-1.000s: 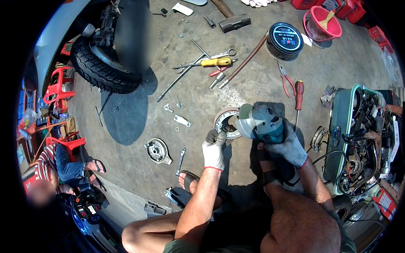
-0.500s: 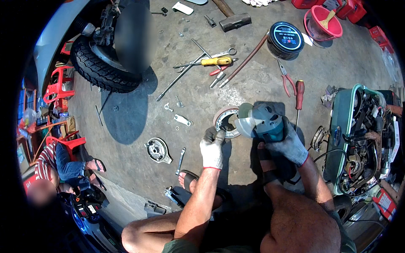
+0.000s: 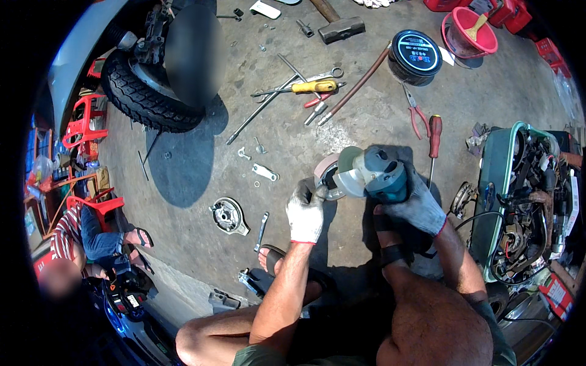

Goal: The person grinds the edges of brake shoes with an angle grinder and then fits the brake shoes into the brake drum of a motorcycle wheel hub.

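Gripping a curved metal part (image 3: 325,166) with a reddish lining by its near edge, the gloved fingers of the left hand (image 3: 305,212) are holding it mid-scene, just left of an angle grinder (image 3: 384,175). The right hand (image 3: 420,206) is clasping the grinder's body; whether the disc (image 3: 349,157) is touching the part is hard to tell. On the floor (image 3: 287,186), a round metal plate (image 3: 227,216) and a wrench (image 3: 261,233) are lying to the left, a screwdriver (image 3: 434,137) to the right, a hammer (image 3: 342,29) and a black tub (image 3: 415,58) farther off.
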A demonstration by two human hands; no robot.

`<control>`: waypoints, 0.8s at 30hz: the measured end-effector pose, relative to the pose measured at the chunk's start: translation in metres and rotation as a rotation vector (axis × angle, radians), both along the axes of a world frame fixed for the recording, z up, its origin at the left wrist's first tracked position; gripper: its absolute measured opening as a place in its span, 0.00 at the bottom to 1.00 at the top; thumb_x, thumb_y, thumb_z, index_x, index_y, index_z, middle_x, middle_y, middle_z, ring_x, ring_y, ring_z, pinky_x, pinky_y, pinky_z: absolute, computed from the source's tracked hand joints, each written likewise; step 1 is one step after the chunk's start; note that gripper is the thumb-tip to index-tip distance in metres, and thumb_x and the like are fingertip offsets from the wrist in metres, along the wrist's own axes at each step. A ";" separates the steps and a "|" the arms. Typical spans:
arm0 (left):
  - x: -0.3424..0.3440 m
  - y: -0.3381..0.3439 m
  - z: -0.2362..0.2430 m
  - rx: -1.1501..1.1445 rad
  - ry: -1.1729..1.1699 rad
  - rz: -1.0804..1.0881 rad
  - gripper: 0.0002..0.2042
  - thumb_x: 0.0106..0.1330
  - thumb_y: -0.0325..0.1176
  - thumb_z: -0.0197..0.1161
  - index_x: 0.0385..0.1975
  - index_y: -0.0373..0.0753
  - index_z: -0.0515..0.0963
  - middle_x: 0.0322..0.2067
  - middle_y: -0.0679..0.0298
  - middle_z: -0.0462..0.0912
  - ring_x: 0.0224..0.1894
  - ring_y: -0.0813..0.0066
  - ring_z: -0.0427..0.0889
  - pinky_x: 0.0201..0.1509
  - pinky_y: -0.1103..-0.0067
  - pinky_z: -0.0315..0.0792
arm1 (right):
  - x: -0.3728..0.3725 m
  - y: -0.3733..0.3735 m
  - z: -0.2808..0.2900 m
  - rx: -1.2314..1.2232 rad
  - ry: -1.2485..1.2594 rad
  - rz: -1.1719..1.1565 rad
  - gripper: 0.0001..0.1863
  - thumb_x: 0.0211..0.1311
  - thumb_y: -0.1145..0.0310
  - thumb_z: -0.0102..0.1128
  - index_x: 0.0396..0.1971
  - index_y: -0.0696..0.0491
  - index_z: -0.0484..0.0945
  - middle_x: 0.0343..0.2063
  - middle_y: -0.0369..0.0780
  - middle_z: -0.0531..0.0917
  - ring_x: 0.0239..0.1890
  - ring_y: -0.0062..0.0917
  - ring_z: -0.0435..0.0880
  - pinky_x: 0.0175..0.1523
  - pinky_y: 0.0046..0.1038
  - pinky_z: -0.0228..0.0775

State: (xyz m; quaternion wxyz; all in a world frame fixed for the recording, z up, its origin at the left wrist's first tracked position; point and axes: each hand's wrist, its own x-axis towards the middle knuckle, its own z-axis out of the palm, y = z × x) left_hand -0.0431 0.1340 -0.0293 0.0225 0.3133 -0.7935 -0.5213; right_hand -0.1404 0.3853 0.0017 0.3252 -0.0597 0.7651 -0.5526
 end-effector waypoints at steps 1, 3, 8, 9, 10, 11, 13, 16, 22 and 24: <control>-0.002 -0.001 0.003 -0.015 -0.048 -0.018 0.08 0.66 0.23 0.64 0.43 0.32 0.79 0.35 0.63 0.85 0.35 0.78 0.81 0.41 0.78 0.76 | 0.000 0.000 0.003 -0.002 -0.008 0.000 0.54 0.36 0.60 0.86 0.65 0.56 0.64 0.59 0.45 0.75 0.63 0.32 0.73 0.69 0.35 0.66; -0.006 -0.002 0.010 -0.043 -0.038 -0.048 0.08 0.65 0.25 0.65 0.43 0.32 0.80 0.34 0.62 0.86 0.35 0.78 0.81 0.41 0.78 0.76 | -0.001 -0.001 0.008 0.032 0.007 0.032 0.54 0.38 0.59 0.85 0.66 0.56 0.63 0.59 0.46 0.75 0.64 0.34 0.73 0.69 0.35 0.65; -0.018 -0.006 0.032 -0.272 -0.155 -0.162 0.10 0.61 0.29 0.68 0.41 0.35 0.82 0.32 0.56 0.87 0.34 0.69 0.86 0.41 0.74 0.78 | -0.008 -0.005 0.021 0.148 0.044 0.131 0.52 0.41 0.58 0.83 0.67 0.55 0.62 0.60 0.49 0.74 0.64 0.40 0.73 0.69 0.38 0.65; -0.020 -0.007 0.035 -0.326 -0.183 -0.200 0.10 0.61 0.30 0.68 0.41 0.35 0.82 0.32 0.55 0.87 0.34 0.66 0.87 0.41 0.73 0.78 | -0.008 -0.005 0.023 0.154 0.043 0.135 0.52 0.41 0.58 0.83 0.66 0.54 0.62 0.60 0.49 0.74 0.64 0.40 0.73 0.69 0.38 0.66; -0.021 -0.008 0.037 -0.389 -0.216 -0.238 0.11 0.60 0.31 0.68 0.41 0.36 0.82 0.33 0.53 0.87 0.35 0.64 0.87 0.41 0.73 0.78 | -0.008 -0.006 0.026 0.160 0.041 0.138 0.52 0.41 0.58 0.82 0.66 0.54 0.62 0.60 0.49 0.74 0.64 0.41 0.74 0.69 0.39 0.66; -0.023 -0.008 0.038 -0.380 -0.166 -0.246 0.11 0.60 0.31 0.68 0.41 0.36 0.82 0.32 0.53 0.87 0.34 0.62 0.87 0.40 0.72 0.78 | -0.008 -0.007 0.028 0.166 0.040 0.142 0.51 0.41 0.58 0.82 0.66 0.54 0.63 0.60 0.49 0.75 0.64 0.41 0.74 0.68 0.39 0.67; -0.024 -0.009 0.039 -0.371 -0.085 -0.264 0.11 0.60 0.31 0.68 0.41 0.36 0.82 0.32 0.53 0.86 0.34 0.59 0.87 0.40 0.70 0.79 | -0.009 -0.008 0.031 0.180 0.042 0.151 0.50 0.42 0.58 0.82 0.66 0.54 0.63 0.58 0.49 0.76 0.62 0.42 0.75 0.67 0.39 0.68; -0.025 -0.011 0.039 -0.413 -0.064 -0.291 0.11 0.60 0.31 0.68 0.41 0.36 0.83 0.32 0.53 0.86 0.33 0.60 0.87 0.39 0.70 0.79 | -0.010 -0.010 0.036 0.214 0.090 0.187 0.50 0.42 0.58 0.81 0.65 0.54 0.63 0.56 0.50 0.77 0.60 0.43 0.77 0.64 0.40 0.71; -0.027 -0.014 0.038 -0.477 0.040 -0.310 0.09 0.58 0.33 0.69 0.36 0.38 0.82 0.26 0.54 0.82 0.28 0.55 0.83 0.32 0.66 0.75 | -0.012 -0.014 0.043 0.295 0.137 0.242 0.51 0.42 0.59 0.81 0.66 0.54 0.61 0.53 0.51 0.79 0.57 0.46 0.79 0.61 0.40 0.73; -0.026 -0.014 0.038 -0.521 0.068 -0.324 0.09 0.58 0.33 0.69 0.35 0.37 0.82 0.25 0.54 0.81 0.28 0.55 0.82 0.32 0.66 0.75 | -0.012 -0.014 0.044 0.309 0.136 0.249 0.51 0.41 0.59 0.81 0.66 0.54 0.60 0.54 0.51 0.79 0.57 0.46 0.79 0.62 0.40 0.73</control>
